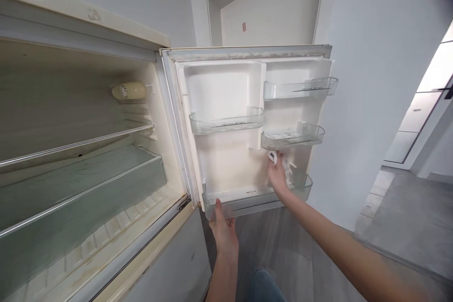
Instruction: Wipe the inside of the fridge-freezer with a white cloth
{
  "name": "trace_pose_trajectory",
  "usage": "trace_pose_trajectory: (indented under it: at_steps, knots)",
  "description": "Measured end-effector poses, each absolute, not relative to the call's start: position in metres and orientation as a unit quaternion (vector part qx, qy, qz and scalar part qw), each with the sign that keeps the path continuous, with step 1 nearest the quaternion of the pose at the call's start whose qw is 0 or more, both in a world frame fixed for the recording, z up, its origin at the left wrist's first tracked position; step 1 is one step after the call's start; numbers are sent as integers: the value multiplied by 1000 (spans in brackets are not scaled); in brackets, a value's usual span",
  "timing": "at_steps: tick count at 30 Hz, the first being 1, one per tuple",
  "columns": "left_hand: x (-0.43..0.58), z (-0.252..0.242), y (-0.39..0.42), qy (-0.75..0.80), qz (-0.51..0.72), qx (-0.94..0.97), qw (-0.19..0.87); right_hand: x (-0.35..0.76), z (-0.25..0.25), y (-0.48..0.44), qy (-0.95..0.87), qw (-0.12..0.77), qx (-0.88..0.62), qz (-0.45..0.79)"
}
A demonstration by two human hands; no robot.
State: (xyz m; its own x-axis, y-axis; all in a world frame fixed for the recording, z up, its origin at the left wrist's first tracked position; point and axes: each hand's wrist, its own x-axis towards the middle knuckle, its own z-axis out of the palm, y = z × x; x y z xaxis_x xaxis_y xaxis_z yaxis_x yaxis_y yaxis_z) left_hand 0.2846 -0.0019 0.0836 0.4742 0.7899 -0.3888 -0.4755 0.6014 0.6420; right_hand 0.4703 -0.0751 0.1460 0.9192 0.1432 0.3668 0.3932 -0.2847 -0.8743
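The refrigerator door (226,151) stands wide open with its inner side facing me. My left hand (224,233) grips the clear bottom door bin (255,205) near its left end, thumb over the front and fingers underneath. In my right hand (278,174) is a crumpled white cloth (289,174), perhaps tissue. That hand reaches above the bottom bin, against the lower right of the door's inner panel, just under the middle right bin (293,138). Part of the cloth is hidden behind my fingers.
On the left is the open refrigerator compartment with a glass shelf (81,144), a greenish clear drawer (88,198) and a yellowed lamp cover (129,90). More clear bins (228,123) sit on the door. A wall (364,80) rises to the right, with grey floor below.
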Motion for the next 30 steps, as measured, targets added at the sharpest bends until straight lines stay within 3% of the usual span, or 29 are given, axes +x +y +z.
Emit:
trace_pose_trajectory:
  at_steps: [8, 16, 21, 30]
  knots:
    - [294, 80, 2, 348, 380, 222, 828, 446, 136, -16, -200, 594, -779, -8]
    - [297, 80, 0, 325, 382, 238, 832, 397, 130, 2, -407, 409, -817, -7]
    - [297, 77, 1, 326, 383, 242, 830, 384, 140, 1, -609, 276, -741, 51]
    - [293, 77, 3, 352, 386, 232, 821, 402, 164, 0, -668, 229, -673, 222]
